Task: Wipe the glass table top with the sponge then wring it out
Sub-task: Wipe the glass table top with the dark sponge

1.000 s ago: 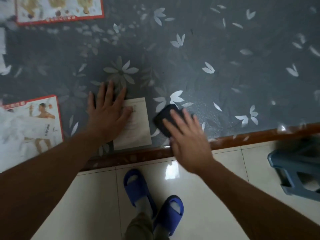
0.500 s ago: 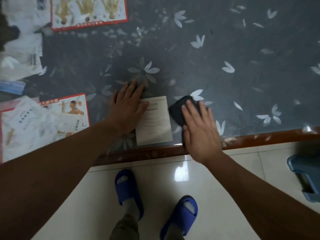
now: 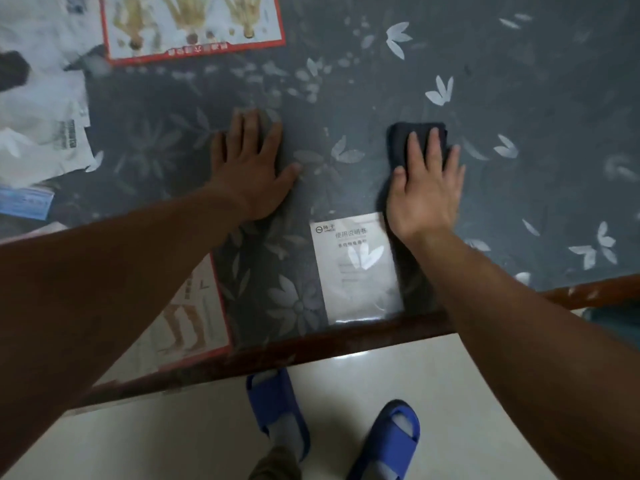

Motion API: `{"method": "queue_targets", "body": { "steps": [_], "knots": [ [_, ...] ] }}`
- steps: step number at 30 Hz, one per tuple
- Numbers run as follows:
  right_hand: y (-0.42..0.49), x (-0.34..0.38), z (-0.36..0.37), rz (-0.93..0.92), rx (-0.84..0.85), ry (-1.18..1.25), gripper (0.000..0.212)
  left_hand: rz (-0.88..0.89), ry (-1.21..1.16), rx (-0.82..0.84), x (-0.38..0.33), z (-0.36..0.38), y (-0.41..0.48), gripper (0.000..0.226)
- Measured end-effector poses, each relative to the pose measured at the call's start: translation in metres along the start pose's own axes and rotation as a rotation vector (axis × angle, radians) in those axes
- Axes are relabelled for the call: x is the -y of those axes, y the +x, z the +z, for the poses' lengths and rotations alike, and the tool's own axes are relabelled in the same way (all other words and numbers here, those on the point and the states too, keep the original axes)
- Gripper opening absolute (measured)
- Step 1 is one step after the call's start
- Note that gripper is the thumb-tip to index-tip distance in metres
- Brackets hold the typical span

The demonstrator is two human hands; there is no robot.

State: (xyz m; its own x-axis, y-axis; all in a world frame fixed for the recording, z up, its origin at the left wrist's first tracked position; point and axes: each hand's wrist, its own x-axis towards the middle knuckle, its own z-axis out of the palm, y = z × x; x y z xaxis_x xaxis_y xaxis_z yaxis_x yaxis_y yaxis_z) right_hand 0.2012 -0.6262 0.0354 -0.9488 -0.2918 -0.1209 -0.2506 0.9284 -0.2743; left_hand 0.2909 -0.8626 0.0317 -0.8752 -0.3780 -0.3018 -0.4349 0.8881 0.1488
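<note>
The glass table top (image 3: 519,109) covers a grey cloth printed with white flowers. A dark, flat sponge (image 3: 403,140) lies on the glass right of centre. My right hand (image 3: 424,188) presses down on it, fingers spread over its near half; its far edge shows beyond my fingertips. My left hand (image 3: 251,168) rests flat on the bare glass to the left, palm down, fingers apart, holding nothing.
A white instruction leaflet (image 3: 356,268) lies under the glass near the wooden front edge (image 3: 346,341). Red-bordered posters (image 3: 194,26) and papers (image 3: 38,109) sit at the left and far left. A blue stool (image 3: 620,320) stands at the right. My blue slippers (image 3: 388,441) are on the tiled floor.
Both hands have moved away from the front edge, farther onto the glass. The sponge slid forward under my right hand, past the leaflet. My left hand came off the leaflet.
</note>
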Motion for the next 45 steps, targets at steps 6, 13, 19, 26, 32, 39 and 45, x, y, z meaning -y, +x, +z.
{"method": "queue_targets", "body": {
  "steps": [6, 13, 19, 26, 32, 39, 45],
  "knots": [
    [-0.031, 0.011, 0.005, -0.6, 0.154, -0.077, 0.058, 0.022, -0.037, 0.037, 0.002, -0.002, 0.002, 0.073],
    [0.062, 0.039, 0.005, -0.093, -0.02, -0.081, 0.062, 0.05, -0.066, 0.048, 0.004, -0.005, 0.002, 0.074],
    [0.012, 0.016, 0.008, -0.667, 0.153, -0.136, 0.057, 0.043, -0.088, 0.063, 0.003, -0.008, 0.0, 0.074],
    [0.029, 0.074, 0.015, -0.335, 0.035, -0.088, 0.06, 0.041, -0.156, 0.116, 0.006, -0.011, 0.003, 0.077],
    [0.048, 0.042, 0.007, -0.643, 0.127, -0.147, 0.057, 0.046, -0.126, 0.121, 0.006, -0.011, 0.003, 0.074],
    [0.118, 0.068, 0.004, -0.332, 0.059, -0.126, 0.058, 0.071, -0.026, -0.043, 0.005, 0.001, -0.004, 0.08],
    [0.165, 0.037, -0.011, -0.549, 0.126, -0.147, 0.058, 0.059, -0.049, -0.053, 0.007, 0.0, -0.006, 0.08]
  ]
}}
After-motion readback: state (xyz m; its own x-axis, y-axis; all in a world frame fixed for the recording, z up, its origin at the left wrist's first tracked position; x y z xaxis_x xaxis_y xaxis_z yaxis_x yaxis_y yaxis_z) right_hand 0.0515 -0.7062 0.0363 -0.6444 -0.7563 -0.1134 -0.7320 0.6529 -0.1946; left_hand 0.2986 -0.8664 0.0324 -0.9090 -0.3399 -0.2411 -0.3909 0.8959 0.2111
